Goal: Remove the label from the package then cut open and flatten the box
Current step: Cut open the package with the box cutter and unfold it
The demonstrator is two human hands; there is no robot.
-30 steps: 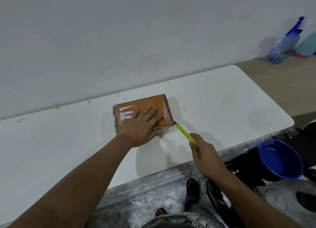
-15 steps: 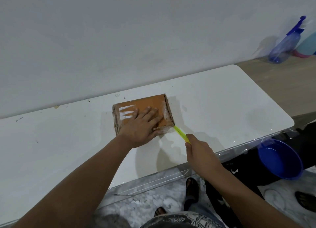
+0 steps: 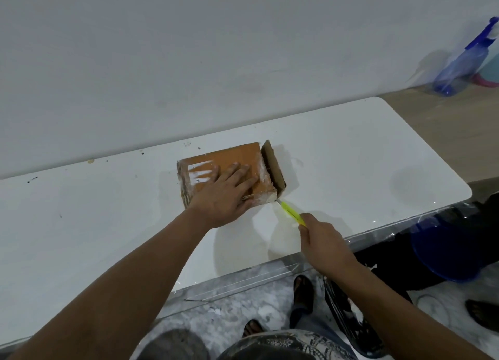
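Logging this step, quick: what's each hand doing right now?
Left hand: open, pressing flat on the cardboard box.
Right hand: gripping the yellow cutter, blade at the box's near corner.

Head camera, angled down over table

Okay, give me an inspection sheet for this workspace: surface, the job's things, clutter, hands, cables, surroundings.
Surface: white table, a few dark specks at the back.
Job's things: cardboard box flat on the table, right end flap open; yellow cutter at its near right corner.
Clutter: nothing seen on the table.
Hands: left hand pressing flat on the box; right hand gripping the cutter.
Cables: nothing seen.
Surroundings: spray bottle far right, blue basin on the floor.
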